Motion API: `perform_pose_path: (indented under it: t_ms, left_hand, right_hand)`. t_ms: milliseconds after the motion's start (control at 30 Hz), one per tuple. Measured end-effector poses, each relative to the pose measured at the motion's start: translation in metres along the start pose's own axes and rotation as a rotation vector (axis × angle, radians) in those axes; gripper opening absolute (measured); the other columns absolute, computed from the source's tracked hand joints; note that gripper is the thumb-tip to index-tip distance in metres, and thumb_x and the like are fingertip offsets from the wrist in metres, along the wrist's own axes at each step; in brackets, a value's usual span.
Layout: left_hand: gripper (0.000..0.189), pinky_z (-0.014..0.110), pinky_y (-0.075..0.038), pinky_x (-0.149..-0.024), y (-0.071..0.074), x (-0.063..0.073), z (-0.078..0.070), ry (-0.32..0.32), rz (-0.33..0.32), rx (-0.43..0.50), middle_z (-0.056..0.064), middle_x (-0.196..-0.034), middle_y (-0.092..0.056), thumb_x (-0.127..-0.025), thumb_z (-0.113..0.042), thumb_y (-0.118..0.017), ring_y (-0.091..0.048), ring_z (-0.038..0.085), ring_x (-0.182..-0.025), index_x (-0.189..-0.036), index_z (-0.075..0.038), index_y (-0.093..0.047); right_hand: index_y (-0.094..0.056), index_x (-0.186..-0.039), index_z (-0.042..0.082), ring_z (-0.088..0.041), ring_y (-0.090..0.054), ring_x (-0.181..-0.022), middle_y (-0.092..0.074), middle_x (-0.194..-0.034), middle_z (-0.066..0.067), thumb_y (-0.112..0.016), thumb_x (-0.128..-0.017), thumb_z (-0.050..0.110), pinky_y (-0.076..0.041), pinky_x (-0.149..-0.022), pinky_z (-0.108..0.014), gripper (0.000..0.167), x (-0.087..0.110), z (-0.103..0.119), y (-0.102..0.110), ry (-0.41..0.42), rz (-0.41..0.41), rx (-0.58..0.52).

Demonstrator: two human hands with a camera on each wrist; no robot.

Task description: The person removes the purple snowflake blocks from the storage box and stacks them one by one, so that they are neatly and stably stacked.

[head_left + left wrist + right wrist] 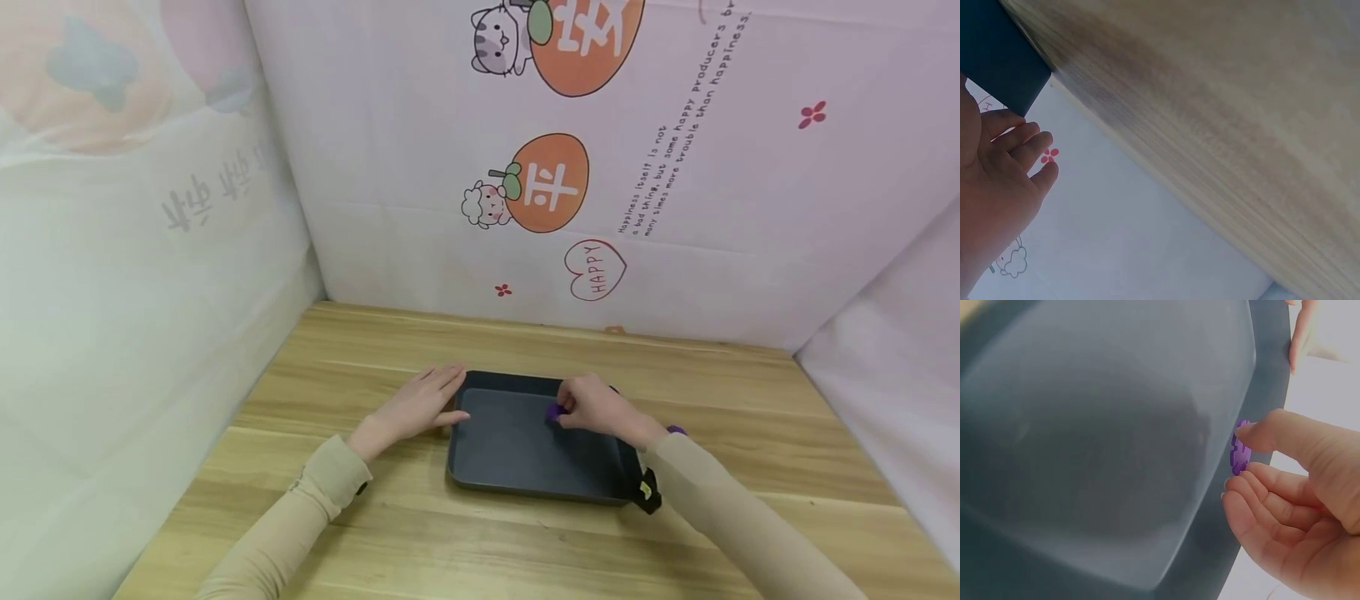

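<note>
A dark grey rectangular tray (pixel 510 442) with low raised sides lies on the wooden table. My right hand (pixel 600 408) is over the tray's right part and pinches a small purple disc (pixel 1241 450) with a notched edge between thumb and fingers. In the right wrist view the disc stands on edge in that pinch, in front of the tray's side wall. At the tray's far left corner rests my left hand (pixel 420 404), its fingers extended along the outside and its thumb reaching over the rim. The left wrist view shows those fingertips (pixel 1040 140) right by the tray's corner.
White printed cloth (pixel 420 167) hangs behind the table, and more cloth closes off the left (pixel 150 292) and right sides. Bare wood table (pixel 360 550) surrounds the tray. A dark strap with a yellow mark (pixel 648 490) is at my right wrist.
</note>
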State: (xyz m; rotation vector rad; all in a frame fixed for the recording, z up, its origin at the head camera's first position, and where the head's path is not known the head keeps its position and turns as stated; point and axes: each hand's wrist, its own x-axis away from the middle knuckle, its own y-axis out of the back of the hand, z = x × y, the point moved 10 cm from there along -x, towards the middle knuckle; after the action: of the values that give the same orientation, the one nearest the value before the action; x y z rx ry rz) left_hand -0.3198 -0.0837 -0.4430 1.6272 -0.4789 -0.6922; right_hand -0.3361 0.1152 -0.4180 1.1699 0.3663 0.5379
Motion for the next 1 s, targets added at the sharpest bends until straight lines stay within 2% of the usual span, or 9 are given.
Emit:
perform_pose_path:
  t_ms: [433,733,1000]
  left_hand:
    - [0.076,0.053,-0.032,-0.121,0.001,0.001,0.000,0.006,0.005,0.017,0.021,-0.156,-0.039,-0.099,-0.050,-0.054,-0.040,0.033,-0.146,-0.151,0.003,-0.037]
    - [0.076,0.054,-0.033,-0.120,0.000,0.000,-0.001,-0.007,0.001,0.021,0.022,-0.156,-0.039,-0.099,-0.050,-0.054,-0.040,0.034,-0.145,-0.150,0.004,-0.038]
    - [0.076,0.054,-0.032,-0.121,-0.004,0.000,0.003,0.005,0.006,0.021,0.021,-0.157,-0.039,-0.099,-0.049,-0.054,-0.040,0.033,-0.146,-0.150,0.003,-0.038]
  right_hand:
    - [-0.069,-0.090,-0.006,-0.016,-0.066,-0.073,-0.072,-0.082,-0.013,-0.080,-0.076,0.006,-0.059,-0.065,-0.029,0.021,0.028,-0.026,0.021,-0.038,-0.060,-0.020]
    - [-0.068,-0.088,-0.002,-0.014,-0.065,-0.073,-0.071,-0.081,-0.010,-0.080,-0.078,0.008,-0.056,-0.064,-0.029,0.019,0.049,-0.045,0.036,-0.090,-0.070,0.000]
    - [-0.068,-0.088,-0.003,-0.018,-0.066,-0.072,-0.072,-0.081,-0.012,-0.080,-0.078,0.009,-0.057,-0.064,-0.031,0.019,0.062,-0.058,0.045,-0.122,-0.081,0.018]
